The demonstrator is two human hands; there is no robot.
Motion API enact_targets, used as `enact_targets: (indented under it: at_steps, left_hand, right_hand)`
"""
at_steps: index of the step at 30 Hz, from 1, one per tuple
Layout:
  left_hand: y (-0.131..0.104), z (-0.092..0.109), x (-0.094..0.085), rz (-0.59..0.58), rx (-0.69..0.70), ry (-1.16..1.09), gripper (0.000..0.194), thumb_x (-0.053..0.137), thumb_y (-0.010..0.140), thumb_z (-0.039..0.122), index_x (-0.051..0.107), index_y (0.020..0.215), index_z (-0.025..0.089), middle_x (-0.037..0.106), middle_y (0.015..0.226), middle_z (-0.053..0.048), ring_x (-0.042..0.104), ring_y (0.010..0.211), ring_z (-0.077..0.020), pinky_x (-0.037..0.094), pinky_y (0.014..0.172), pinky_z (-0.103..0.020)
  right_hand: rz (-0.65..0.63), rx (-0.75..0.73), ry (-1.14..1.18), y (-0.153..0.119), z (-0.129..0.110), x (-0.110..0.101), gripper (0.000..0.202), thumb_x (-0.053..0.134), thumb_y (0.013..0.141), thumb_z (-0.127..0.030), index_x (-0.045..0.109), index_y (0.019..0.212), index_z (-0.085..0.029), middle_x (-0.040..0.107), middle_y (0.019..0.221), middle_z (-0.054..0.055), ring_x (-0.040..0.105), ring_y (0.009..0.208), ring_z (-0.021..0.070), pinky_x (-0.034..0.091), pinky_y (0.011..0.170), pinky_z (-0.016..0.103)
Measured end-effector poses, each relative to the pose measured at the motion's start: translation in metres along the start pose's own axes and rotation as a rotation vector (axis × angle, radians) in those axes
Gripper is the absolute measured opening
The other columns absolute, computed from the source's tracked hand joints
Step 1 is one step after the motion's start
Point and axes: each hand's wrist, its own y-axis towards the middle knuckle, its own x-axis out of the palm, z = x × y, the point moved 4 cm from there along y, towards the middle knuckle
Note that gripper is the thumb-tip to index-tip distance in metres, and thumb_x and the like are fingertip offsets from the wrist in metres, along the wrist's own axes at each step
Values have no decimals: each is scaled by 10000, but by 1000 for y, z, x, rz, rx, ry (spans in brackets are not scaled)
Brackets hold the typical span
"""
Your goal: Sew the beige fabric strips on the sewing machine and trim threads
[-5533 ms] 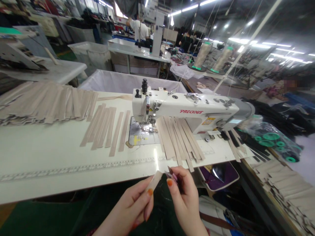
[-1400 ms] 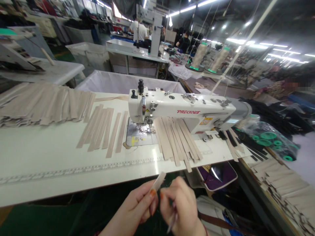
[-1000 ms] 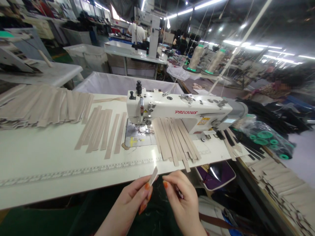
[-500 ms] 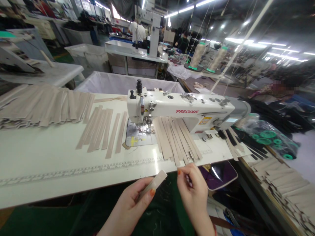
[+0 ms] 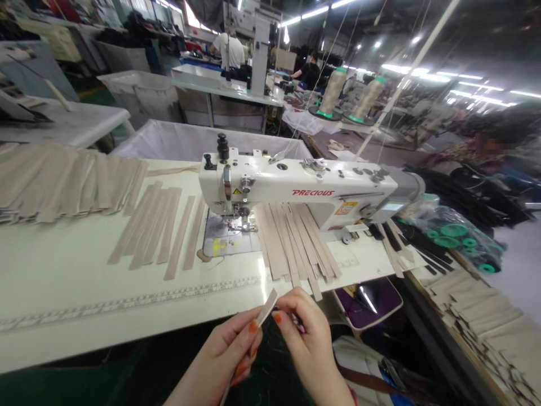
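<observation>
Pinched in my left hand [image 5: 230, 344] is a beige fabric strip [image 5: 267, 307], its end tilted up past the thumb and its length hanging below. My right hand [image 5: 306, 332] is closed beside that end, thumb and forefinger close to its edge. Something small and dark shows at those fingers, too hidden to name. Beyond the hands is a white sewing machine [image 5: 296, 189], with a fan of beige strips [image 5: 291, 242] under its arm, their ends over the table's front edge. More strips [image 5: 147, 228] lie in a loose row left of the needle plate [image 5: 217, 239].
A thick pile of beige strips [image 5: 63, 183] covers the table's left end. A printed ruler [image 5: 127, 304] runs along the front edge. Thread cones [image 5: 332, 93] stand behind the machine. To the right are a bag of green-ended spools [image 5: 460, 234] and stacked beige pieces [image 5: 486, 321].
My right hand has moved left, to the end of the strip. My left hand has turned the strip more edge-on. The whole view has shifted slightly.
</observation>
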Motion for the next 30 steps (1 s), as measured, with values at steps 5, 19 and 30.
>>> enact_targets:
  at_steps: [5,19,30]
  left_hand:
    - [-4,0,2,-45,-54,-65,373,715,815,519,686,902,157,407,634,56,215,466,-29,122,421,-187]
    - [-2,19,-6,181,235,279,305,743,793,483,654,794,191,581,669,3,506,578,-112,422,539,-207]
    - [15,41,-43,352,189,-385,363,578,908,76,515,1247,189,692,925,-56,686,734,-126,595,813,-319]
  right_hand:
    - [87,-137,-217,3,12,4,136,454,906,-177,540,807,-214,519,742,-9,529,650,128,409,582,248]
    - [327,281,-967,66,157,-213,275,544,847,-378,620,962,-140,644,848,129,587,758,265,420,658,369]
    - [155,-478,-704,4,79,-54,355,565,907,-247,565,1261,-262,676,1149,110,666,1027,279,593,823,426]
